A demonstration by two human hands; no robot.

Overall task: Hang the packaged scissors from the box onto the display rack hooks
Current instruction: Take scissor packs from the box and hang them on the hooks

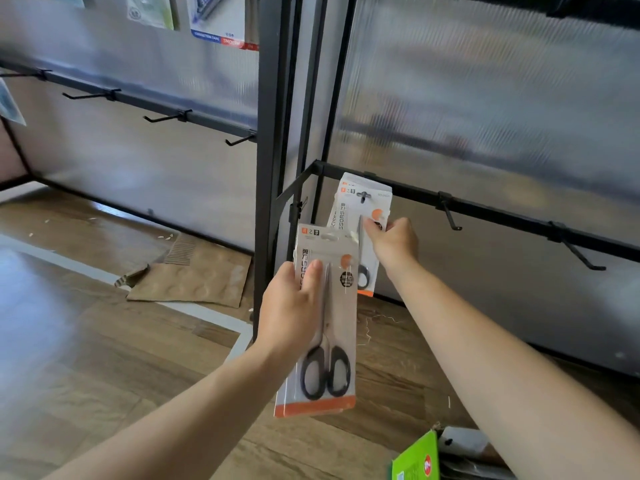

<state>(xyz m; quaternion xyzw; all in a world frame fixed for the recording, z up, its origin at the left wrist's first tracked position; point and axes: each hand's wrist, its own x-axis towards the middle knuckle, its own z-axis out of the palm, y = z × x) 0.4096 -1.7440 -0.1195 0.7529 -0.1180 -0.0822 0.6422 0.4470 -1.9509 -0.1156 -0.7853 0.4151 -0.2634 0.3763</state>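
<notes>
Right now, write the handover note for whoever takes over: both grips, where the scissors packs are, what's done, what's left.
Left grip: holds one scissors pack upright, off the rack.
Right grip: holds the hung pack, its hole over a hook on the right rack's lower rail; more packs seem stacked behind it.
Done: that hook is loaded.
Left: hang the left grip's pack; a free hook is next along the same rail. The box is not clearly in view.
</notes>
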